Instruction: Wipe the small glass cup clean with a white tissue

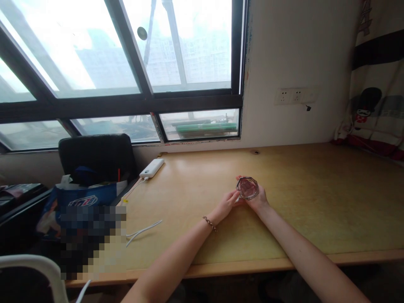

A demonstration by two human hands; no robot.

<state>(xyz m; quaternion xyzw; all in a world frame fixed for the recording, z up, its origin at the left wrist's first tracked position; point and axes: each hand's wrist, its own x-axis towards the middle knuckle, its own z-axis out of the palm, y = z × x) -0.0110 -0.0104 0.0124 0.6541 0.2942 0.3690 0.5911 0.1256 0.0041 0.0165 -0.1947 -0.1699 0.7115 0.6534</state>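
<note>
A clear faceted glass (248, 188) is held between both hands over the middle of the wooden table, its round mouth facing up toward me. My right hand (260, 199) wraps the glass from the right and underneath, with fingertips showing at its far left rim. My left hand (229, 200), with a beaded bracelet (210, 224) on the wrist, has its fingers closed at the lower left side of the glass. A small whitish bit shows by the left fingertips; I cannot make out what it is.
On the wooden table (309, 198), a white power bank (152, 168) lies at the far left with a cable plugged in. A white cable end (145, 229) rests nearer. Left of the table stand a black chair (96, 149) and a blue bag (82, 202). Wall sockets (296, 96) are behind.
</note>
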